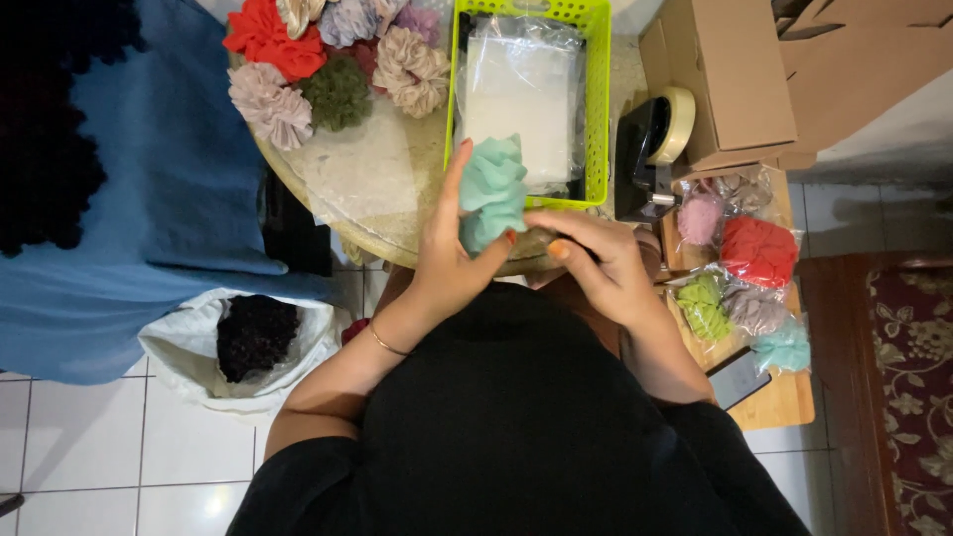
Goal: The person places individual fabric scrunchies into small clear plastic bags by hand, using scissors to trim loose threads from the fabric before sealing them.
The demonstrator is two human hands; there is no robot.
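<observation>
Head view, read from the left: a blue cloth hangs over the left side, and below it a white bag with dark material inside sits on the tiled floor. On the round counter a cluster of fabric scrunchies in red, beige, green and mauve lies at the far left edge. Your left hand, with a thin bracelet at the wrist, is closed around a mint-green scrunchie, fingers up its left side and thumb across the bottom; it is held just above the near rim of the counter, in front of a lime-green basket holding clear plastic bags. Your right hand is half curled, its fingertips touching the lower end of the same scrunchie. Right of the basket stand a tape dispenser and a cardboard box. Furthest right, bagged scrunchies lie on a wooden board.
</observation>
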